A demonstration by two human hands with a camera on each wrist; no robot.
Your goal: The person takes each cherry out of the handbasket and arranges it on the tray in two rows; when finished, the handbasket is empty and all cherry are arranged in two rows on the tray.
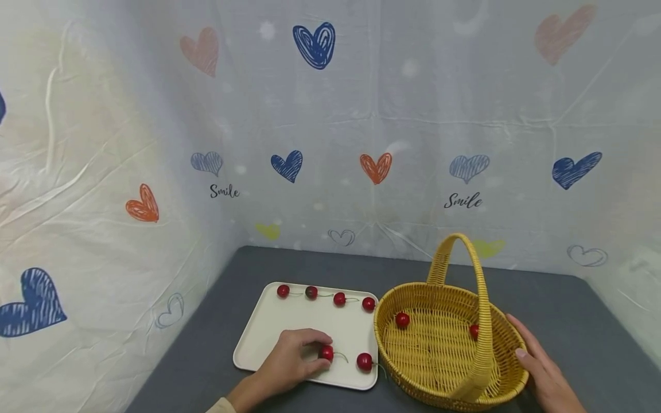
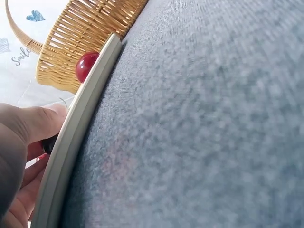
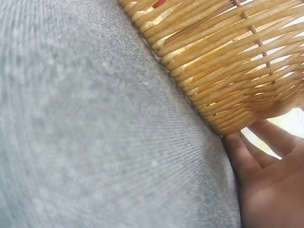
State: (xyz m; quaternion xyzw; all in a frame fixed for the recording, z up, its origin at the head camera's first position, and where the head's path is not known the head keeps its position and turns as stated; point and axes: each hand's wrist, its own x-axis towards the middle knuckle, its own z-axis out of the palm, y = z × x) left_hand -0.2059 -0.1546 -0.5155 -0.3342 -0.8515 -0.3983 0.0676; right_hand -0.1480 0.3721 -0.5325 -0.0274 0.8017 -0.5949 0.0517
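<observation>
My left hand (image 1: 289, 357) reaches over the white tray (image 1: 294, 327) and pinches a red cherry (image 1: 327, 353) with a thin green stem between thumb and fingers. In the left wrist view the thumb (image 2: 45, 121) lies at the tray's edge, and that cherry (image 2: 49, 144) is mostly hidden behind it. Just right of it on the tray lies another cherry (image 1: 364, 362). My right hand (image 1: 542, 367) rests against the right side of the yellow wicker basket (image 1: 428, 355). In the right wrist view its extended fingers (image 3: 244, 156) touch the outer wall low down.
Along the tray's far edge lie several cherries (image 1: 339, 299) with stems. Inside the basket are a cherry (image 1: 402, 320) at the left and another (image 1: 474, 331) partly behind the tall handle (image 1: 482, 321). The grey tabletop (image 1: 206, 350) meets a heart-printed curtain (image 1: 330, 115) behind.
</observation>
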